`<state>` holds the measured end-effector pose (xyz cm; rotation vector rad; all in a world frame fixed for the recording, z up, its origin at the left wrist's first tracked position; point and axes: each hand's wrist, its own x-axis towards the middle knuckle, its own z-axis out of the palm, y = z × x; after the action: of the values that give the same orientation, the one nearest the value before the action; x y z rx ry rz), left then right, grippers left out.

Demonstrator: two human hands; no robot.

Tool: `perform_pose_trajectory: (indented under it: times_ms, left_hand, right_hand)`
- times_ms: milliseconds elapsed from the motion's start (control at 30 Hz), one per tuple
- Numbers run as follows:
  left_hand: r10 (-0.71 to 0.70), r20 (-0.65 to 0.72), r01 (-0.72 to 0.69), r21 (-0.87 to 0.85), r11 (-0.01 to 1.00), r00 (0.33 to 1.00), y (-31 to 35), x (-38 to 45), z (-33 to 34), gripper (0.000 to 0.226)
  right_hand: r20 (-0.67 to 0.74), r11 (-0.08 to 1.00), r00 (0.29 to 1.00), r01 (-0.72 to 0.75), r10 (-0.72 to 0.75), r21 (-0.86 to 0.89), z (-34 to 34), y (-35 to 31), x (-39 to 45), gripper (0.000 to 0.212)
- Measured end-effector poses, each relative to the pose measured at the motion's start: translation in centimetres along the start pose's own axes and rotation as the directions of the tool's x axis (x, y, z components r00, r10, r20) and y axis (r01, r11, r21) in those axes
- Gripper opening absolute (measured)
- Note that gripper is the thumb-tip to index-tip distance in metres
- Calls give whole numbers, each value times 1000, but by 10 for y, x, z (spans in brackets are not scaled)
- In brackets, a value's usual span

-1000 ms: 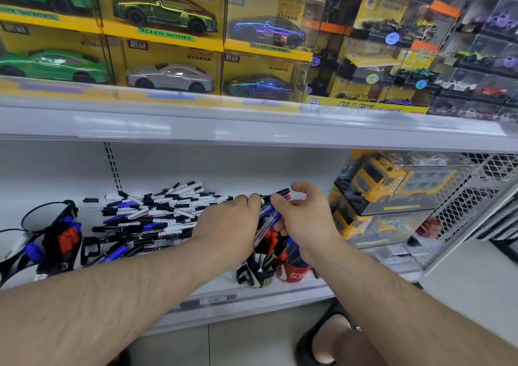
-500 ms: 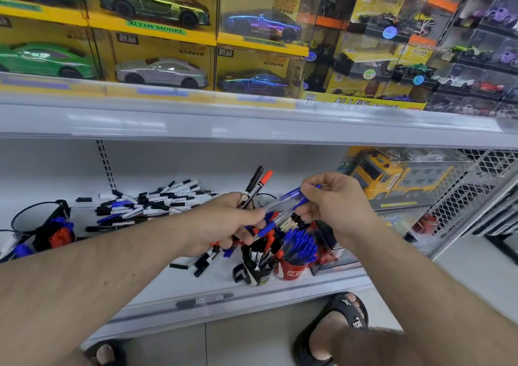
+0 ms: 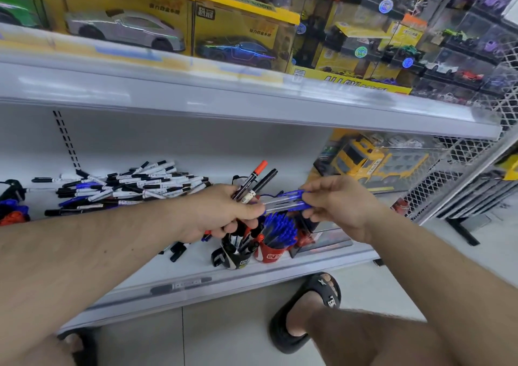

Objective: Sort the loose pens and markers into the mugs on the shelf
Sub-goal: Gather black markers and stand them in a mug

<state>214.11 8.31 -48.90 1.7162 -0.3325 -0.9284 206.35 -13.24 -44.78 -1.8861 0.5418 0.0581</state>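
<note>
Since half a second ago the two hands have drawn a little apart and the blue pens now lie level between them, where before they slanted up toward the right hand.

Head view: the left hand (image 3: 224,211) grips a small bunch of markers; a red-capped marker (image 3: 253,177) and a black-capped marker (image 3: 266,179) stick up out of the fist, tilted to the right. The right hand (image 3: 339,203) pinches the far end of the blue pens (image 3: 283,201), whose near end touches the left thumb. Directly below stand a black mug (image 3: 235,259) holding dark markers and a red mug (image 3: 270,255) packed with blue pens, the two touching at the front of the lower shelf (image 3: 196,278). A big loose pile of markers (image 3: 126,186) lies well to the left, and a few strays (image 3: 176,249) rest just left of the black mug.

The pens look light, stiff and smooth-barrelled, so as a bundle they will probably slide against each other. A firm pinch close to the middle, tips pointed down, seems the safest hold for dropping them into the crowded red mug.
</note>
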Motion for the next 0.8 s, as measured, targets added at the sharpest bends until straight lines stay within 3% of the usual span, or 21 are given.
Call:
perform_pose_trajectory:
  times_ms: [100,233,300,400,600,800]
  left_hand:
    - [-26,-69,31,67,997,997,-8,5,-8,18]
    - [-15,-163,39,150,988,987,-18,11,-24,12]
    - [-25,-182,52,145,988,983,-21,15,-26,12]
    - [-37,-162,60,139,988,986,-21,19,-21,12]
    - [-65,-159,59,-45,997,985,-16,27,-14,13]
    - [-90,-107,76,-133,988,990,-17,22,-17,18]
  right_hand:
    - [-58,1000,998,-20,20,-6,-12,0,8,6]
    - [-224,967,974,-41,-17,-252,-27,14,32,5]
    - [-246,878,967,-67,-59,-475,-25,29,49,9]
    - [-187,626,965,-30,-187,-780,-11,48,71,16]
    - [-69,488,973,49,-222,-872,26,83,104,25]
    - [3,481,989,76,-150,-873,48,123,126,24]
